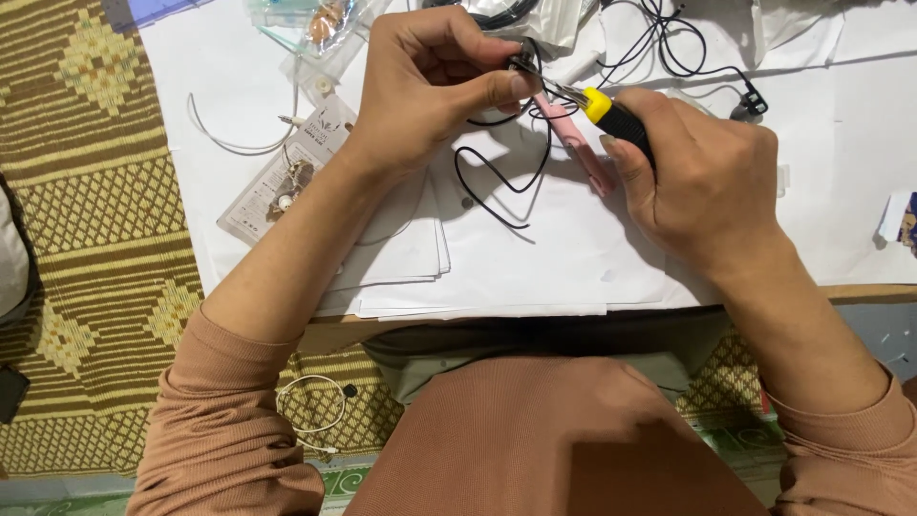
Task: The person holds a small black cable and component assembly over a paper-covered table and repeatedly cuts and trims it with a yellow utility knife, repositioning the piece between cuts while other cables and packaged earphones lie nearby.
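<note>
Your left hand [430, 86] and right hand [707, 182] meet over the far middle of the desk [860, 291], and there is little free room around them: clutter of clear plastic bags [325, 29] and loose black cables [678, 43] crowds the far edge, while the near part of the white paper sheets [535, 258] lies open toward your body. The desk's near edge shows as a thin wooden strip just beyond your lap. Your left fingers [497, 91] are closed, pinching a small black part on the thin black wire [497, 177], which loops loosely down onto the paper below your hand. Your right fingers are wrapped tight round the black and yellow handle of a tool [611, 117], its slim metal tip touching the pinched part. A pink flat tool [573, 143] lies on the paper just under the tip, between both hands. To the left, a card package with earphones [287, 177] rests tilted on the paper, and a thin white wire [229, 134] curves beside it. Left of the desk and under it, a woven mat [86, 191] with a brown and yellow diamond pattern covers the floor, with a white cable [315, 411] coiled near your left elbow. Your sleeves are ribbed, rust-coloured knit.
</note>
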